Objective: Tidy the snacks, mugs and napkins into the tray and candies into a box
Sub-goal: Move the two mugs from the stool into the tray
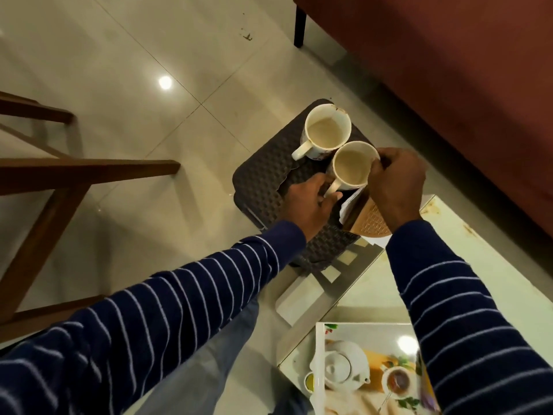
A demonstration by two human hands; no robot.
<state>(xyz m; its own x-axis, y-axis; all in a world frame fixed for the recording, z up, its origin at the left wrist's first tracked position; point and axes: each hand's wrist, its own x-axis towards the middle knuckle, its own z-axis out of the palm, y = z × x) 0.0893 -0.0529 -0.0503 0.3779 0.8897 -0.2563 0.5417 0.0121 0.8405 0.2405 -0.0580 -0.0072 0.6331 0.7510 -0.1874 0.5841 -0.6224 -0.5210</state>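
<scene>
Two cream mugs stand on a dark woven tray [257, 181]. The far mug [324, 133] has a chipped rim and its handle points left. The near mug [350, 167] sits between my hands. My left hand [311, 202] pinches its handle. My right hand [395, 187] curls round its right side at the rim. White napkins [351, 205] and a tan textured packet [371, 221] lie in the tray just below the near mug, partly hidden by my right wrist.
A glass-topped table [449, 235] lies at lower right with a printed teapot-picture tray [368, 369] on it. A red sofa [449, 70] stands at the back right. Wooden chair legs [89, 169] are at the left on the tiled floor.
</scene>
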